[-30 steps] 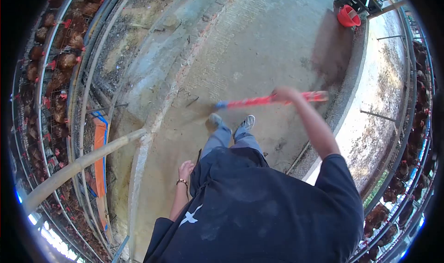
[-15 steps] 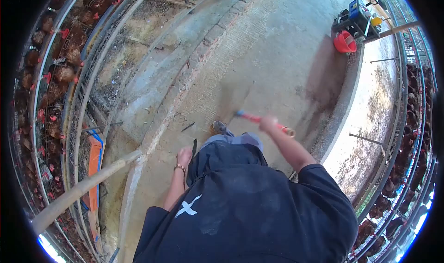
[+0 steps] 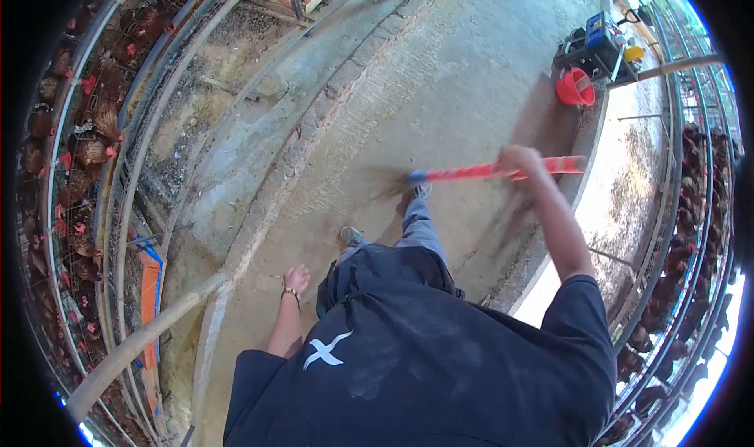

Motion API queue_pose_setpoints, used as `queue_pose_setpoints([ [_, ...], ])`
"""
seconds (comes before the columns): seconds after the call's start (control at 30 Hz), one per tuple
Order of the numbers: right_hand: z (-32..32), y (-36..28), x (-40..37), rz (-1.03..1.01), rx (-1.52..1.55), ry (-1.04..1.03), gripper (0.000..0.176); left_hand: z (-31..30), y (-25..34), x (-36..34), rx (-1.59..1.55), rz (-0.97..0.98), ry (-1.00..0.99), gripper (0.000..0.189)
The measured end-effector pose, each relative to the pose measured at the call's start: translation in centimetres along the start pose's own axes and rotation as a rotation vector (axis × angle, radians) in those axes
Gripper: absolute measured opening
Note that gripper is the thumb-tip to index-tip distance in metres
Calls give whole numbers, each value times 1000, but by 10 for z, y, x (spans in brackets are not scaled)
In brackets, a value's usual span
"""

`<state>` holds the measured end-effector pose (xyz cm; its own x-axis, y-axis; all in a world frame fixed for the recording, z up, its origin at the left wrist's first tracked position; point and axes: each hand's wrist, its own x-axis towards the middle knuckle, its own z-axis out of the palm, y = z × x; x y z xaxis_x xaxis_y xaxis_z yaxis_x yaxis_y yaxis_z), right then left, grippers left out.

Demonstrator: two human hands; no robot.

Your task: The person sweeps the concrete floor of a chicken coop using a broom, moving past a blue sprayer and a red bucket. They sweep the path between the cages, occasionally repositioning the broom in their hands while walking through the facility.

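My right hand (image 3: pixel 518 159) is wrapped round a red stick (image 3: pixel 463 172), the handle of a broom held out to the right of my body. The stick's blue collar and dark, blurred bristles (image 3: pixel 390 181) are at its left end, over the concrete floor (image 3: pixel 448 125) beside my forward shoe. My left hand (image 3: pixel 297 279) hangs at my left side with a bracelet on the wrist; its fingers are partly apart and nothing shows in them.
Caged brown hens (image 3: pixel 98 152) line the left; more hens (image 3: pixel 683 258) stand behind rails on the right. A wooden pole (image 3: pixel 149 331) crosses low left near an orange board (image 3: pixel 150 290). A red bucket (image 3: pixel 575 87) sits by a dark machine (image 3: pixel 601 46). A low kerb (image 3: pixel 314 129) runs along the walkway.
My right hand has swung outward to the right with the broom, whose stick now lies more level. My left hand has moved slightly left and opened. Both shoes now show, one further forward.
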<state>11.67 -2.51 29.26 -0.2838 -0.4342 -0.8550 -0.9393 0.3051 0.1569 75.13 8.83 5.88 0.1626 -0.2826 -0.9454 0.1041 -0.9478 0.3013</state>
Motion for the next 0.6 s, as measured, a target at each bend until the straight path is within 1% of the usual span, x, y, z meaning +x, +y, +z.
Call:
queue_pose_setpoints([
  [0.03,-19,33,8,75,26,38,32,4,-16,-7,37,-5,27,20],
  [0.07,-36,62,16,180,116,77,29,8,-32,-15,73,-11,53,22],
  [0.1,-56,80,17,255,107,108,30,-13,-78,34,101,-62,-44,23],
  [0.13,-64,99,33,284,137,167,29,-22,-109,64,134,-109,-142,26],
  [0.17,-67,119,55,311,175,226,29,-14,-122,60,318,108,-113,26],
  [0.2,-66,137,81,337,215,282,28,-5,-133,54,513,319,-40,27],
  [0.23,-44,156,133,378,220,507,25,11,-138,42,704,527,14,28],
  [0.27,-44,145,145,455,181,558,25,28,-148,33,892,730,67,29],
  [0.3,-38,137,170,471,212,555,26,52,-144,14,1170,762,114,29],
  [0.33,-26,125,197,426,197,535,27,85,-131,-12,1404,736,140,29],
  [0.37,-17,103,206,288,163,394,26,107,-123,-31,1553,720,156,28],
  [0.4,15,75,231,215,137,388,26,128,-112,-46,1615,700,156,28],
  [0.43,33,40,225,60,53,266,27,148,-101,-60,1620,668,152,28],
  [0.47,51,7,223,-147,-25,131,29,159,-95,-65,1303,586,112,27],
  [0.5,56,-26,199,-297,-85,69,29,166,-93,-66,980,520,93,26],
  [0.53,56,-49,165,-474,-105,152,23,171,-89,-64,662,448,69,25],
  [0.57,71,-72,172,-511,-83,40,24,179,-82,-68,524,417,65,26],
  [0.6,74,-87,164,-589,-119,35,25,190,-72,-73,384,387,58,26],
])
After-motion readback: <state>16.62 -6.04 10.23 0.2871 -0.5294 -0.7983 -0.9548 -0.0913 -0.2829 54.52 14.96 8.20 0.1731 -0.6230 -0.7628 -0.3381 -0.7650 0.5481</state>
